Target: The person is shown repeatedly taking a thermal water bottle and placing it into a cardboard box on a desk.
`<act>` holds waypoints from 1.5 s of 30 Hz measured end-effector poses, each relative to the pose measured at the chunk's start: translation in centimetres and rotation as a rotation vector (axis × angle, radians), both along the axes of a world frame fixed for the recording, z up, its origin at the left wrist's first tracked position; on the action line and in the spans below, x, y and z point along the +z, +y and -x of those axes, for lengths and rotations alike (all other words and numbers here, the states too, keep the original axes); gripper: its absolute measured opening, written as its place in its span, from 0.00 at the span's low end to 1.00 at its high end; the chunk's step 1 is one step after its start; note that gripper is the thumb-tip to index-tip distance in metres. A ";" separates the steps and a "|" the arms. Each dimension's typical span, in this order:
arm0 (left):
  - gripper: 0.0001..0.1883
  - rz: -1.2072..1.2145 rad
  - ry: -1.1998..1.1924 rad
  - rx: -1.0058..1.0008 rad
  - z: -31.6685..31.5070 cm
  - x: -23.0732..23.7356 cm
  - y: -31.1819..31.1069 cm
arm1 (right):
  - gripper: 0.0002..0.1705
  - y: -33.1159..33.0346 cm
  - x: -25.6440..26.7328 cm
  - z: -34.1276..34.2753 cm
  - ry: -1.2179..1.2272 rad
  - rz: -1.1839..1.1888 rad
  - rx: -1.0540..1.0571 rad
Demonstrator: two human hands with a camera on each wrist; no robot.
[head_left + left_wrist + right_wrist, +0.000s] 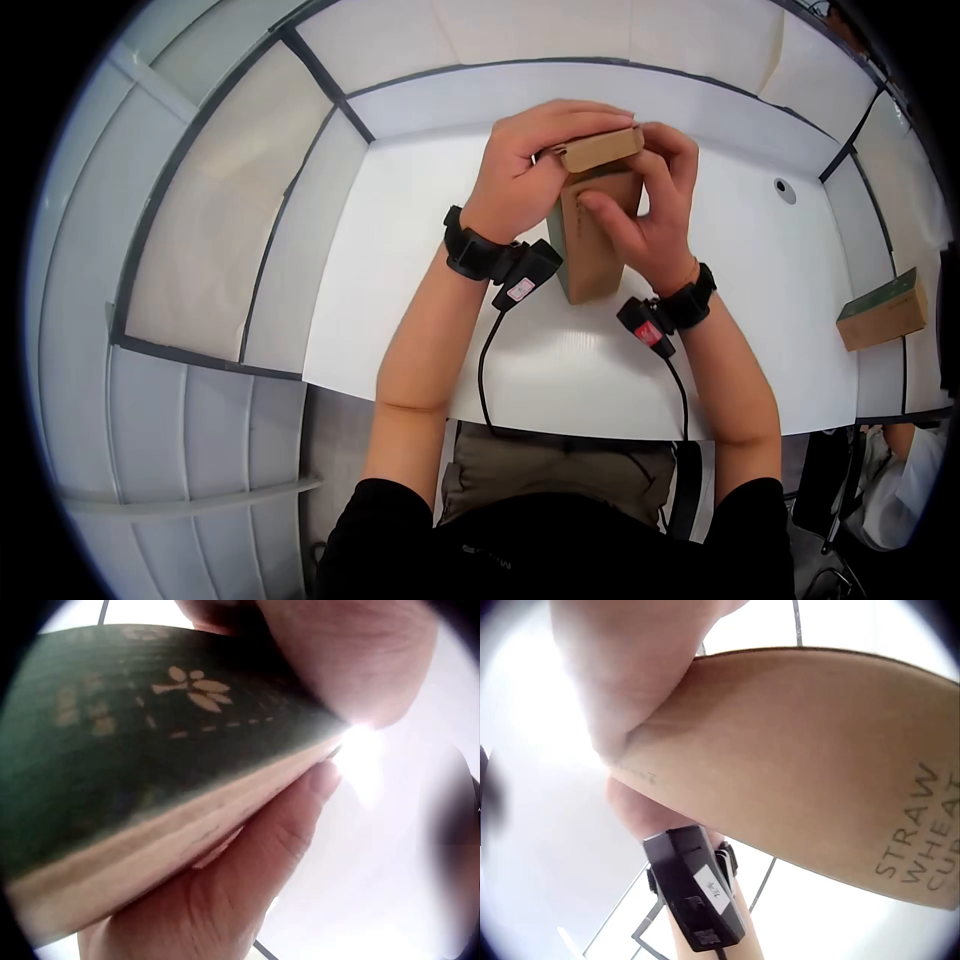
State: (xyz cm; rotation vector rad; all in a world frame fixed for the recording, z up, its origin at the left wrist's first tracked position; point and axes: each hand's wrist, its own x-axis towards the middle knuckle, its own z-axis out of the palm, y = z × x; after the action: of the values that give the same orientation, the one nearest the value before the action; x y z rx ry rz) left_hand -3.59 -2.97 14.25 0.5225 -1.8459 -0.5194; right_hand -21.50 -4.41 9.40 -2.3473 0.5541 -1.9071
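Observation:
A tall brown cardboard box (597,255) stands on the white table between the two hands. Its lid flap (602,150) is at the top, standing a little off the body with a dark gap below. My left hand (525,165) grips the box's upper left, fingers reaching over the back of the flap. From the right, my right hand (660,205) holds the upper part, thumb against the near face and fingers bent at the flap's edge. A green side (127,742) with a leaf print fills the left wrist view. The brown side (802,765) in the right wrist view reads "STRAW WHEAT".
Another brown and green box (882,312) sits at the table's right edge. Pale panels (600,95) wall the back and sides of the white table (400,300). A round cable hole (785,190) lies at the back right. Cables hang from both wrist cameras.

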 end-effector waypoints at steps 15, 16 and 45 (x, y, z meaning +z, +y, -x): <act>0.22 0.216 -0.278 0.234 -0.7 0.1 1.2 | 0.38 -1.2 0.0 1.0 0.023 0.107 -0.088; 0.21 0.207 -0.262 0.229 -0.7 0.0 1.2 | 0.38 -1.2 0.0 1.0 0.027 0.125 -0.088; 0.20 0.419 -0.425 0.334 -0.4 0.2 1.4 | 0.30 -1.1 -0.2 1.0 0.054 0.132 -0.027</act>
State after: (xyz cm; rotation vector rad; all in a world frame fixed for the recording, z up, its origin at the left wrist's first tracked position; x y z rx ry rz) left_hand -3.22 -1.61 14.44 0.6694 -2.1324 0.2216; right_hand -22.48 -5.54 9.20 -2.4908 0.4810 -1.9534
